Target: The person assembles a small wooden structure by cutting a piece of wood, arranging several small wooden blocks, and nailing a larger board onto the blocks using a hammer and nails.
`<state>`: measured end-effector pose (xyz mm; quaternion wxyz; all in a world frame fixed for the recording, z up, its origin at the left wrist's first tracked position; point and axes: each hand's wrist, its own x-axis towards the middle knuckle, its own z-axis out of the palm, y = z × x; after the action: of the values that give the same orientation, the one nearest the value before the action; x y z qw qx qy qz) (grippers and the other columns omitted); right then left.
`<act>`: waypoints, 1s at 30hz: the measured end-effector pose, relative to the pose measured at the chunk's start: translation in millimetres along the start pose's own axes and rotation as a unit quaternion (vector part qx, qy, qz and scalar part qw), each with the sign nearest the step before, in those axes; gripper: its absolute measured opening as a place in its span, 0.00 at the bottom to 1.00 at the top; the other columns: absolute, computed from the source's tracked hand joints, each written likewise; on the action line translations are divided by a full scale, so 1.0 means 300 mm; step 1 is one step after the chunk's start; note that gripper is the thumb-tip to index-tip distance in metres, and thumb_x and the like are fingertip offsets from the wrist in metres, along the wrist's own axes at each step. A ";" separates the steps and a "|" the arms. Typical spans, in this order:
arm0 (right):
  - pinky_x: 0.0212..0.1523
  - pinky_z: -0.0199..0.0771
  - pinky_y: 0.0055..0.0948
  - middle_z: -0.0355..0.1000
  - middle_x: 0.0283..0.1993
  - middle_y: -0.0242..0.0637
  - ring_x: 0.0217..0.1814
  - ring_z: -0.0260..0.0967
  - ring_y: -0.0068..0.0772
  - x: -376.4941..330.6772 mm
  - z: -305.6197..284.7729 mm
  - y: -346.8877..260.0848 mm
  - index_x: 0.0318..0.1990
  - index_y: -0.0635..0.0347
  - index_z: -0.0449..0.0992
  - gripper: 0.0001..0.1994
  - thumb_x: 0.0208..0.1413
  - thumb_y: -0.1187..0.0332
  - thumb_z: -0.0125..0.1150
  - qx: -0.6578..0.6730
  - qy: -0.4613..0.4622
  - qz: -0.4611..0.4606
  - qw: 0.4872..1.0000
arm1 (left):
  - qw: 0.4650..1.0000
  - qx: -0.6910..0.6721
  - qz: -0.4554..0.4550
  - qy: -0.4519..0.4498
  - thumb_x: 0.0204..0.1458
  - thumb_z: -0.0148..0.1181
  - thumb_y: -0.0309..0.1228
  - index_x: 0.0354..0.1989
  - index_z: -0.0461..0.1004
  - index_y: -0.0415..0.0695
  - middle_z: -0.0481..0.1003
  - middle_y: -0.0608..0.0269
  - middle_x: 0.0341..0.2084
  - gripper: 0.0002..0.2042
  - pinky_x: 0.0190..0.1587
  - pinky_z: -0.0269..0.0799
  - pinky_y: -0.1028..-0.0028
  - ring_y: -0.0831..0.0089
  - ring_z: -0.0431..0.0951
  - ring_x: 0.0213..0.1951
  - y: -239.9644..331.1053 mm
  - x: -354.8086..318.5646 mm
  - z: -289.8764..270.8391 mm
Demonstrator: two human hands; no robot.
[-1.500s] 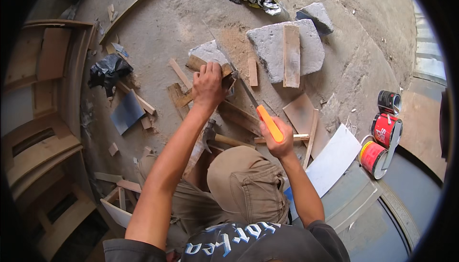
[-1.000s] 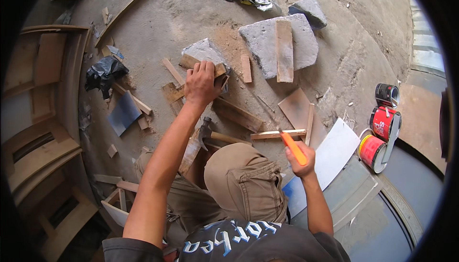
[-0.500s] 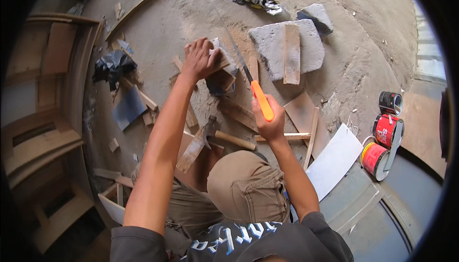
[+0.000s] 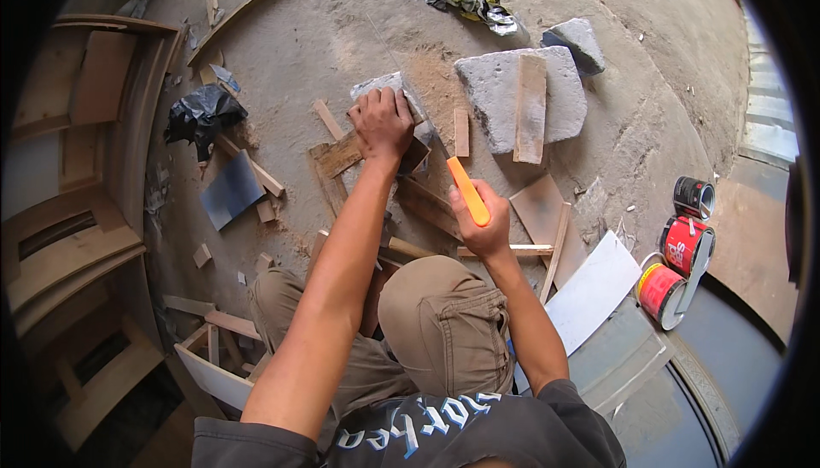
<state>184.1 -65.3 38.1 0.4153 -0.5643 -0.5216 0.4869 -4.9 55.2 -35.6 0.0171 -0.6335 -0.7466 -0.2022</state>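
On dusty concrete floor (image 4: 649, 139), clasping a mostly hidden wood piece (image 4: 417, 156) over pale stone (image 4: 373, 84) at twelve o'clock with curled left hand (image 4: 382, 124), and gripping the orange-handled saw (image 4: 463, 182) near centre in closed right hand (image 4: 485, 222). Showing printed lettering at three o'clock on red cans (image 4: 682, 242) and at six on dark shirt (image 4: 547, 435).

Orange-handled saw (image 4: 467, 188), thin blade (image 4: 439, 141) slanting up-left beside brown wood piece (image 4: 416, 155), mostly hidden.
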 end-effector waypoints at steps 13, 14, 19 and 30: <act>0.28 0.70 0.27 0.74 0.27 0.39 0.24 0.70 0.27 -0.283 -0.284 0.060 0.39 0.68 0.78 0.09 0.56 0.70 0.64 -0.065 -0.051 0.020 0.996 | 1.000 0.000 0.017 0.012 0.60 0.51 0.37 0.31 0.73 0.46 0.72 0.58 0.32 0.10 0.43 0.63 0.58 0.57 0.71 0.41 0.010 -0.016 0.000; 0.29 0.70 0.26 0.74 0.27 0.39 0.25 0.70 0.27 -0.302 -0.329 0.048 0.39 0.69 0.78 0.09 0.56 0.70 0.64 -0.074 -0.042 0.042 0.996 | 1.000 -0.003 0.016 0.013 0.60 0.51 0.36 0.31 0.73 0.45 0.72 0.57 0.32 0.10 0.43 0.63 0.58 0.57 0.71 0.41 0.015 0.002 0.001; 0.31 0.69 0.23 0.74 0.28 0.35 0.28 0.70 0.22 -0.203 -0.272 -0.058 0.39 0.68 0.78 0.08 0.57 0.71 0.63 -0.023 0.019 0.054 0.998 | 1.000 -0.010 0.006 0.003 0.60 0.51 0.36 0.30 0.72 0.45 0.72 0.57 0.33 0.11 0.44 0.63 0.59 0.57 0.72 0.41 0.020 0.002 -0.021; 0.29 0.68 0.26 0.72 0.26 0.35 0.26 0.67 0.24 -0.016 -0.001 0.111 0.37 0.65 0.78 0.07 0.58 0.69 0.63 -0.007 -0.022 -0.012 1.000 | 1.000 0.003 0.009 0.011 0.60 0.49 0.36 0.30 0.73 0.44 0.73 0.56 0.33 0.11 0.45 0.63 0.58 0.56 0.72 0.41 0.008 -0.007 0.001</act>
<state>190.6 -73.6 6.3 0.4058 -0.5503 -0.5402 0.4906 -2.2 53.5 -35.8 0.0291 -0.6378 -0.7412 -0.2072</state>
